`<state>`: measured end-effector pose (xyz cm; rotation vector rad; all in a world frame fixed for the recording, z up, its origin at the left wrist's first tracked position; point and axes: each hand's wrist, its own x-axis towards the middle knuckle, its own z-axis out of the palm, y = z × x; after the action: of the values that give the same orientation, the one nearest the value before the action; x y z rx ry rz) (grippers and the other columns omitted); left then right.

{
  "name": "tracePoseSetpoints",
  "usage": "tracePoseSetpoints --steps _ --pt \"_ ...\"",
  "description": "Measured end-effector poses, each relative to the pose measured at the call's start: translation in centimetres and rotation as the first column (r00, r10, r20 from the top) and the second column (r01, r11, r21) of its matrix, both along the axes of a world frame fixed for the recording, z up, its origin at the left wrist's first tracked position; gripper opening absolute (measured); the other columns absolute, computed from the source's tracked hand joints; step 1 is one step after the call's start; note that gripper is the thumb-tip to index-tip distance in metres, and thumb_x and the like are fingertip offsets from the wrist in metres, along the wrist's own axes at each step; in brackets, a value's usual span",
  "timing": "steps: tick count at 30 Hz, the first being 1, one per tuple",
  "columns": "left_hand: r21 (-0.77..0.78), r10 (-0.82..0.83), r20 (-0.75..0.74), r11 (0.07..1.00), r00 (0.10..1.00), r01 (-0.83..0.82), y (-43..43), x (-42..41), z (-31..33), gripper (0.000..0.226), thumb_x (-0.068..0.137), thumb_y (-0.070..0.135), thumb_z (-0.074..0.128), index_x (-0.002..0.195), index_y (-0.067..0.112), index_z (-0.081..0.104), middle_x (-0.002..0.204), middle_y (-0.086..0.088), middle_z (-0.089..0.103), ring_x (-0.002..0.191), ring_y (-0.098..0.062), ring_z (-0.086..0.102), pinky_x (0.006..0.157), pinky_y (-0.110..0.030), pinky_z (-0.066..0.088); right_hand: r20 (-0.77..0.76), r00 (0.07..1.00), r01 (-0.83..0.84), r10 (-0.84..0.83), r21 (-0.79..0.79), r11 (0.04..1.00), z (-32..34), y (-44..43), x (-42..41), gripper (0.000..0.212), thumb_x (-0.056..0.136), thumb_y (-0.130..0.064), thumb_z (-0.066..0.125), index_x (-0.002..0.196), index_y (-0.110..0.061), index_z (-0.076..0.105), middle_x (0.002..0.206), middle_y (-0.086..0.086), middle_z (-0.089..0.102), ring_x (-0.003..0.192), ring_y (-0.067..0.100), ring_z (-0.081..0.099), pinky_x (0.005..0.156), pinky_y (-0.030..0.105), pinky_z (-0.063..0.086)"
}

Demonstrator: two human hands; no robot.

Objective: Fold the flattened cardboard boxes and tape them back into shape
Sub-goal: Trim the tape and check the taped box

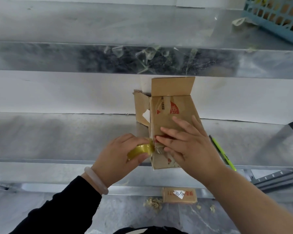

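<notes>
Pen [222, 153], perhaps, lies just beside box [162, 119]; basket [276, 17] beyond

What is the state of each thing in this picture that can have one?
Cardboard box: folded into shape, far flap open, standing up.
Tape roll: gripped by left hand, touching the box's near left edge.
Right hand: flat, pressing the box top.
Green tool: lying loose, right of box.
Blue basket: partly filled.
Small box: closed, on floor.
</notes>
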<state>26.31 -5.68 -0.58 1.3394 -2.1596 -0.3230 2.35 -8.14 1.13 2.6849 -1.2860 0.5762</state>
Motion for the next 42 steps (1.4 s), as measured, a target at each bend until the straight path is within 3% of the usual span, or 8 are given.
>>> tracePoseSetpoints --steps 7,13,19,24,29,34,38,42 --pt "-0.049 -0.034 0.024 0.998 0.999 0.035 -0.6 -0.3 0.3 0.037 0.086 0.052 0.049 0.106 0.029 0.070 0.083 0.012 0.061 0.069 -0.009 0.057 0.066 -0.025 0.048 0.225 0.973 0.056 -0.042 -0.055 0.997 -1.7 1.1 2.1 0.030 0.093 -0.044 0.058 0.117 -0.032 0.072 0.125 -0.011 0.066 0.123 0.013 0.058 0.106 0.043 0.044" --pt "-0.103 -0.030 0.146 0.994 0.989 0.045 -1.6 0.9 0.5 0.047 0.083 0.060 0.046 0.104 0.027 0.073 0.075 0.007 0.061 0.061 -0.016 0.061 0.053 -0.029 0.052 0.220 0.975 0.050 -0.019 -0.137 0.989 -2.2 0.8 2.1 0.026 0.091 -0.040 0.064 0.114 -0.032 0.073 0.123 -0.011 0.067 0.120 0.011 0.060 0.100 0.042 0.048" --pt "-0.013 -0.066 0.260 0.997 0.963 0.072 -2.7 1.7 0.5 0.073 0.078 0.078 0.027 0.121 0.032 0.064 0.088 0.009 0.062 0.075 -0.016 0.064 0.061 -0.031 0.053 0.229 0.973 0.061 -0.034 -0.115 0.991 -2.2 1.1 2.2 0.028 0.091 -0.045 0.063 0.112 -0.031 0.074 0.122 -0.011 0.068 0.121 0.011 0.060 0.100 0.042 0.048" --pt "0.036 -0.124 0.299 0.992 0.946 0.118 -3.1 2.4 0.2 0.086 0.075 0.083 0.018 0.134 0.032 0.054 0.084 0.013 0.049 0.079 -0.015 0.061 0.064 -0.025 0.040 0.239 0.970 0.072 -0.041 -0.124 0.990 -2.1 1.2 2.6 0.029 0.090 -0.046 0.062 0.111 -0.030 0.075 0.121 -0.010 0.068 0.119 0.012 0.061 0.099 0.043 0.049" --pt "0.085 -0.093 0.385 0.994 0.918 0.065 -3.4 2.3 -0.2 0.094 0.069 0.089 0.005 0.134 0.038 0.049 0.100 0.009 0.059 0.091 -0.015 0.060 0.069 -0.028 0.041 0.236 0.971 0.069 -0.035 -0.134 0.989 -2.1 1.2 2.7 0.028 0.090 -0.045 0.063 0.111 -0.030 0.075 0.122 -0.010 0.068 0.120 0.012 0.061 0.099 0.044 0.049" --pt "0.071 -0.218 0.192 0.976 0.957 0.208 -3.4 3.6 -0.4 0.072 0.081 0.076 0.032 0.132 0.028 0.051 0.091 0.016 0.044 0.074 -0.004 0.044 0.067 -0.023 0.041 0.245 0.968 0.081 -0.047 -0.130 0.988 -2.3 1.1 2.5 0.028 0.089 -0.045 0.065 0.111 -0.030 0.075 0.122 -0.011 0.068 0.120 0.011 0.060 0.099 0.044 0.049" --pt "-0.085 -0.201 0.065 0.975 0.977 0.206 -2.6 4.9 -1.6 0.038 0.088 0.056 0.047 0.112 0.027 0.051 0.094 0.008 0.057 0.074 -0.003 0.050 0.064 -0.015 0.041 0.247 0.968 0.077 -0.038 -0.150 0.986 -2.5 1.0 2.5 0.027 0.088 -0.043 0.069 0.111 -0.030 0.075 0.121 -0.011 0.068 0.120 0.011 0.061 0.099 0.043 0.049" --pt "0.009 -0.145 0.057 0.989 0.988 0.145 -2.6 4.3 -1.9 0.046 0.084 0.059 0.050 0.109 0.023 0.064 0.096 0.006 0.062 0.080 -0.011 0.060 0.067 -0.027 0.051 0.244 0.969 0.075 -0.034 -0.160 0.984 -2.7 0.9 2.6 0.027 0.086 -0.041 0.073 0.111 -0.031 0.075 0.121 -0.011 0.068 0.119 0.011 0.061 0.098 0.044 0.049"
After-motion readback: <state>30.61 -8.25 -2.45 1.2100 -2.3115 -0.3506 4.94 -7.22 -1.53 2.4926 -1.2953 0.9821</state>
